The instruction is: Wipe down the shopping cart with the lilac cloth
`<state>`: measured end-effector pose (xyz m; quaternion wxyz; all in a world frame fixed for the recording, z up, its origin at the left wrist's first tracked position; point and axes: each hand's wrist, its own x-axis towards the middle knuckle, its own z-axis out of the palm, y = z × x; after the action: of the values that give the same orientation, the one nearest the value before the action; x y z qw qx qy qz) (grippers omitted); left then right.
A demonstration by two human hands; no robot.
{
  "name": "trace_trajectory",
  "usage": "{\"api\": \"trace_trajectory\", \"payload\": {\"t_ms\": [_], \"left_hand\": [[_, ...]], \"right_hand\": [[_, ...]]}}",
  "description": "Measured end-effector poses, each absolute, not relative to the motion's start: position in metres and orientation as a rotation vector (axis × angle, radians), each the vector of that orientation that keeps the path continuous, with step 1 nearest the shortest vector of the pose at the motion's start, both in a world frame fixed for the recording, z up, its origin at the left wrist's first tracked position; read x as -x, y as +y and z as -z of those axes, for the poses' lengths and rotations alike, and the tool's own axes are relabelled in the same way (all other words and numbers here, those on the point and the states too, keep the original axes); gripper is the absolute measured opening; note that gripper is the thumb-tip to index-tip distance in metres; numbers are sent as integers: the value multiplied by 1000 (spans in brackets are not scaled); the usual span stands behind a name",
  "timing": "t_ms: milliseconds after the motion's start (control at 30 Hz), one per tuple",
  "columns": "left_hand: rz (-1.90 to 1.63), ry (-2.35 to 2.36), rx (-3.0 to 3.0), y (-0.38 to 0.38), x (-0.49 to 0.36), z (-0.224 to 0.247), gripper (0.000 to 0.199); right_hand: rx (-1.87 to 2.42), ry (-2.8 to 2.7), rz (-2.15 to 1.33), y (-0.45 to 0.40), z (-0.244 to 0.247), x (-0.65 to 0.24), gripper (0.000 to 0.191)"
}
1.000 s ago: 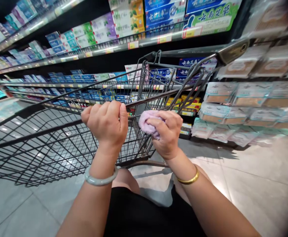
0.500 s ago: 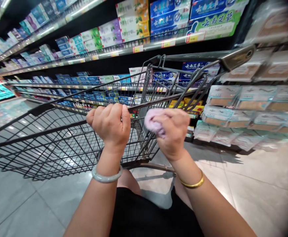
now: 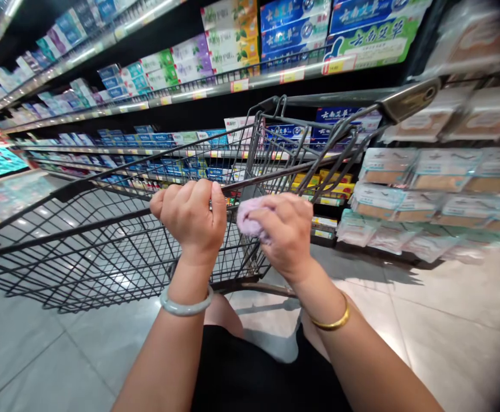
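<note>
A black wire shopping cart [image 3: 116,232] stands sideways in front of me, its basket stretching to the left and its push handle [image 3: 411,102] up at the right. My left hand [image 3: 192,217] is closed around the cart's top side rail. In my right hand [image 3: 288,229] is a bunched pale purple cloth [image 3: 252,217], pressed between curled fingers close to the same rail, just right of my left hand. The part of the rail under both hands is hidden. I cannot tell whether the cloth wraps fully around it.
Shelves with toothpaste boxes [image 3: 295,31] run along behind the cart. Flat clear packs [image 3: 387,166] hang and stack at the right. Pale tiles make up the floor [image 3: 370,332]. My knees, beneath black clothing [image 3: 267,377], are close to the cart.
My right hand has slid left along the rail with the cloth, nearer to my left hand. My left hand and the cart have hardly moved.
</note>
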<state>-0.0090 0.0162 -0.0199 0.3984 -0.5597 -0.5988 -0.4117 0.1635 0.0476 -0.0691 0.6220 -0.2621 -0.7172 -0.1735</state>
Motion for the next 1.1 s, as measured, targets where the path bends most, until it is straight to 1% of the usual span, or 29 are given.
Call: {"api": "trace_trajectory", "payload": {"t_ms": [67,200,267,400,500,633,800,1000,1033,1100], "left_hand": [[1024,-1490,1410,16,10,20,32],[1035,-1481,1406,16,9,20,33],[1049,-1498,1405,16,9,20,34],[1054,-1529,1415,17,9,20,35],[1069,-1548,1428,17,9,20,36],[1120,-1585,1459,17,9,22,38],[1075,-1557,1454,16,8,22,38],[1019,-1508,1444,12,9,20,37],[1003,-1513,1448,12,9,20,37],[985,-1527,1455,11,9,20,37]], "right_hand": [[563,-1653,433,49,71,-163,22],[622,-1353,295,60,63,-181,23],[644,-1331,274,60,63,-183,25],[603,-1687,334,46,87,-154,23],[492,-1964,428,35,112,-127,12],[433,-2017,430,32,126,-120,14],[537,-1844,339,30,127,-124,15],[375,-2097,410,30,121,-120,12],[393,-2048,391,32,116,-125,11],[482,-1850,341,38,103,-140,18]]}}
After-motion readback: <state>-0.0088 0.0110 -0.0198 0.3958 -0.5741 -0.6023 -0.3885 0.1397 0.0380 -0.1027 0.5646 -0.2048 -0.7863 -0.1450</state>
